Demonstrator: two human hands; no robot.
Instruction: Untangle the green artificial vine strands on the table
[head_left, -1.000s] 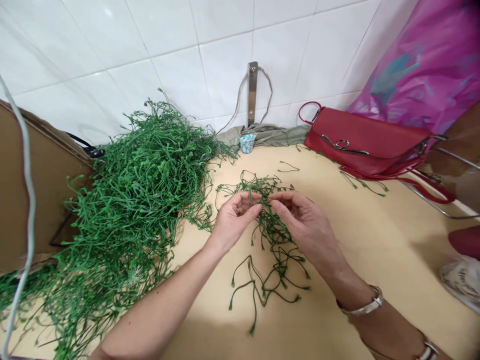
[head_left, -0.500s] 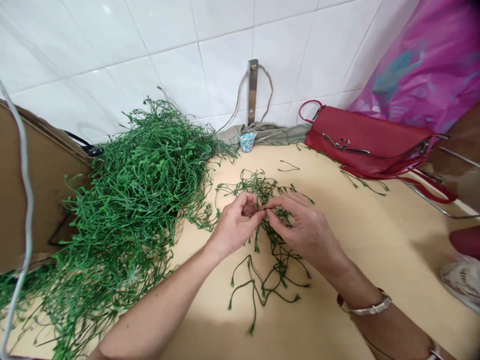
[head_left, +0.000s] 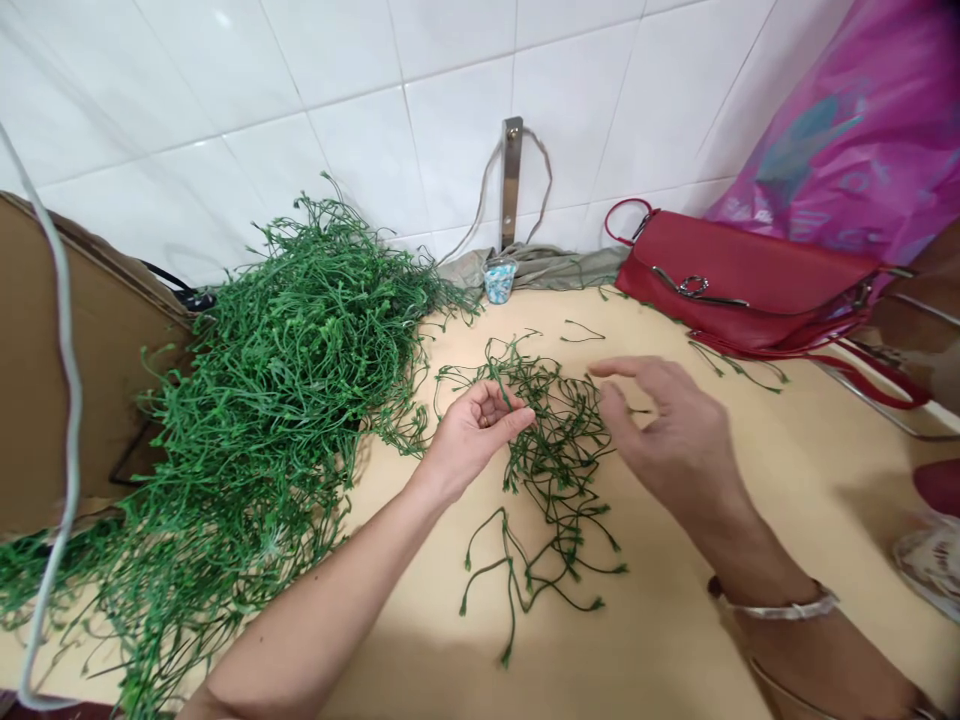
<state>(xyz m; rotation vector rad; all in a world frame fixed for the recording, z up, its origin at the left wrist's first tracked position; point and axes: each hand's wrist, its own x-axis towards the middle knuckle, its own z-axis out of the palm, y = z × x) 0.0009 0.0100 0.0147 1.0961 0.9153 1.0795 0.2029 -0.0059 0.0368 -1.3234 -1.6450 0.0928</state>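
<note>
My left hand (head_left: 474,436) is closed over the middle of the table, thumb and fingers pinching a thin green plastic stem (head_left: 505,393). Part of that stem is hidden behind the fingers. Off to the right, my right hand (head_left: 679,440) hovers with thumb and forefinger apart and nothing visible in it; it is slightly blurred. Under and between both hands lies a loose small heap of dark green stems (head_left: 559,440), many bent in a V with budlike tips. A far larger pile of green stems (head_left: 292,360) rises left of my left hand.
Against the tiled wall stands a small cup with blue and white contents (head_left: 499,282), below a metal bracket (head_left: 511,185). A red handbag (head_left: 750,275) and a purple plastic bag (head_left: 847,150) are at the right. A cardboard box (head_left: 82,380) and white cable (head_left: 67,400) border the left.
My right hand has parted from my left and moved right, its fingers spreading. My left hand has stayed nearly in place, still pinching a stem.
</note>
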